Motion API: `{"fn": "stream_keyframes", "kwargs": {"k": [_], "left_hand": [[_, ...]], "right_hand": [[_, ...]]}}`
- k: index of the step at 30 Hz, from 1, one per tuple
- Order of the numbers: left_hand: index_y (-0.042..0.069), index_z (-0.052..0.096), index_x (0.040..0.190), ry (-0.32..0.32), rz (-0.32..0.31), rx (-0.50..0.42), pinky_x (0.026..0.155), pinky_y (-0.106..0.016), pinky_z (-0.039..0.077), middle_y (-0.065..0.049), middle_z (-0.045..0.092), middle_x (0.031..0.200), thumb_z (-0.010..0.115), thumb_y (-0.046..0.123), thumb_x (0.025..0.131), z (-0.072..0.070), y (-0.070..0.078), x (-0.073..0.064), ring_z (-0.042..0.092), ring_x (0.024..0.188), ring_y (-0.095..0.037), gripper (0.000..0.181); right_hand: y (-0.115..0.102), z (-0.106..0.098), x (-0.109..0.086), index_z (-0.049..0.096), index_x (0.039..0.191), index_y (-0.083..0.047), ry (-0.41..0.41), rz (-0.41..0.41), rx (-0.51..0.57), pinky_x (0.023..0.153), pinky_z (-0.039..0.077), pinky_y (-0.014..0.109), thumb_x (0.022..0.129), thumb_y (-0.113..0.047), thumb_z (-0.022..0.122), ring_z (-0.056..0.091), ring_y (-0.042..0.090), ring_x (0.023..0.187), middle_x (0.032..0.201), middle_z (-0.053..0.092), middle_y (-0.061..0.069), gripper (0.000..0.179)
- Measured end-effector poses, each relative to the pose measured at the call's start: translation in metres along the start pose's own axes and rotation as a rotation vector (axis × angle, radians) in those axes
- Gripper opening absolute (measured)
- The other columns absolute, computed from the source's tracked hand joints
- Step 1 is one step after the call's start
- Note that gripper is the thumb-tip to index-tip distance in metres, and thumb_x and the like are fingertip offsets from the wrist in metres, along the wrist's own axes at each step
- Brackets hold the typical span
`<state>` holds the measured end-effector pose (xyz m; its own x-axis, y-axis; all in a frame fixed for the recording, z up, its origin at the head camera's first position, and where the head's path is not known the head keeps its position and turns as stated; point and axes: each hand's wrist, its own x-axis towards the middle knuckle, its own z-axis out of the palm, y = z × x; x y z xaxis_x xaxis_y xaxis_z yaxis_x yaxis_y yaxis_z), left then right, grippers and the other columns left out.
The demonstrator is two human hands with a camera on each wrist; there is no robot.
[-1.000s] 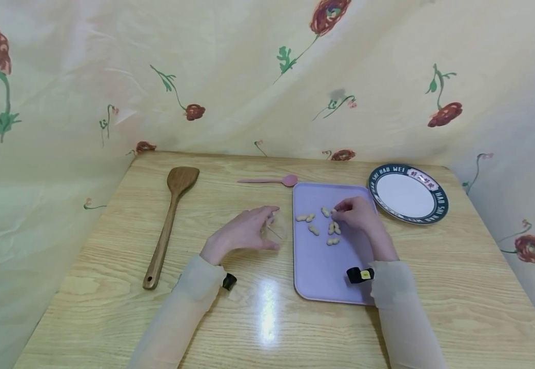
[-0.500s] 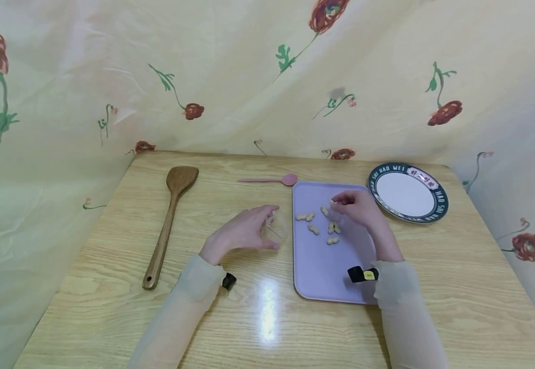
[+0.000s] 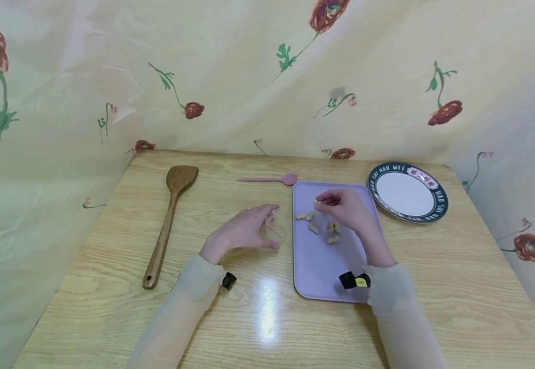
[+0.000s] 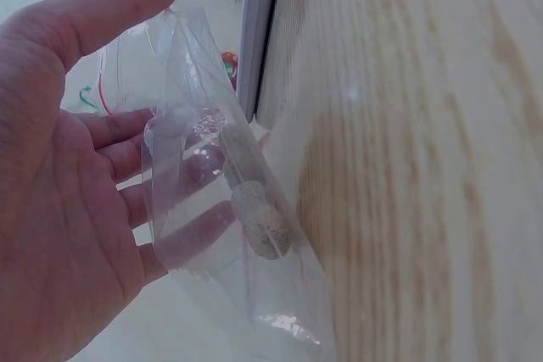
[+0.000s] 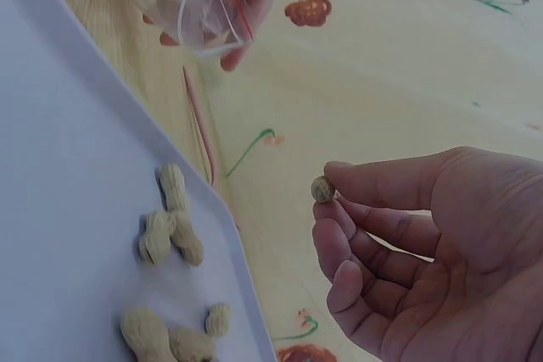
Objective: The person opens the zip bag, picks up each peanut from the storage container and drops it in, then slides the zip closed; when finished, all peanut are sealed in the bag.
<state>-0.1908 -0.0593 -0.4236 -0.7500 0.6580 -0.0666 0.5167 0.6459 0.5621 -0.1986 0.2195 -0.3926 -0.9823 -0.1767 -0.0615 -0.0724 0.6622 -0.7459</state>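
- The right hand's (image 3: 341,207) thumb and forefinger are clamped on one peanut (image 5: 322,189); the other fingers curl loosely beneath them. This peanut is held up over the far part of the tray, clear of its surface.
- At 8 o'clock from that peanut, the left hand (image 3: 241,231) has its thumb and fingers spread apart, curved round a clear plastic bag (image 4: 187,192). Peanut-like shapes (image 4: 261,231) show through the film; how many, I cannot tell.
- Six loose peanuts (image 3: 313,228) lie on the tray, between 5 and 8 o'clock from the held one, some touching.
- The lilac tray (image 3: 313,269) lies at about 4 o'clock from the bag, long sides running from 6 to 12.
- A pink spoon (image 3: 267,180) is at about 10 o'clock from the tray's middle, its bowl near the corner and its handle toward 9.
- A plate (image 3: 405,193) with a dark lettered rim sits at 2 o'clock, just beside the tray.
- A wooden spatula (image 3: 170,215) rests well apart at 9 o'clock from the left hand, blade a little past 12.
- All lie on a wood-grain tabletop (image 3: 456,287), with a flowered cloth (image 3: 239,77) hanging at 12 o'clock.
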Motion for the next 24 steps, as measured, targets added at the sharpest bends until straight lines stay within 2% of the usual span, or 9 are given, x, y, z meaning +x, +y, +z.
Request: {"fn": "stream_keyframes", "kwargs": {"k": [7, 14, 24], "left_hand": [[0.007, 0.035, 0.153, 0.011, 0.002, 0.009, 0.109, -0.044, 0.037, -0.010, 0.053, 0.143, 0.081, 0.044, 0.082, 0.000, 0.000, 0.001, 0.050, 0.130, -0.025, 0.092], [0.006, 0.035, 0.152, 0.007, -0.005, 0.016, 0.108, -0.042, 0.038, -0.010, 0.053, 0.142, 0.081, 0.046, 0.081, 0.001, 0.000, 0.000, 0.050, 0.129, -0.024, 0.093], [0.007, 0.036, 0.152, 0.008, -0.014, 0.008, 0.104, -0.041, 0.042, -0.008, 0.057, 0.135, 0.081, 0.045, 0.081, 0.000, 0.002, -0.001, 0.054, 0.123, -0.023, 0.092]], "right_hand": [[-0.017, 0.018, -0.003, 0.073, 0.104, 0.002, -0.037, -0.087, 0.029, 0.070, 0.049, 0.028, 0.090, -0.010, 0.073, 0.061, 0.022, 0.079, 0.088, 0.069, 0.009, 0.018], [-0.023, 0.039, -0.004, 0.074, 0.098, 0.003, -0.064, -0.179, 0.033, 0.066, 0.049, 0.026, 0.087, -0.004, 0.073, 0.060, 0.018, 0.075, 0.081, 0.068, 0.007, 0.013], [-0.032, 0.053, -0.007, 0.072, 0.097, 0.004, -0.095, -0.202, 0.056, 0.067, 0.050, 0.028, 0.087, -0.003, 0.073, 0.060, 0.018, 0.074, 0.081, 0.067, 0.007, 0.012]]}}
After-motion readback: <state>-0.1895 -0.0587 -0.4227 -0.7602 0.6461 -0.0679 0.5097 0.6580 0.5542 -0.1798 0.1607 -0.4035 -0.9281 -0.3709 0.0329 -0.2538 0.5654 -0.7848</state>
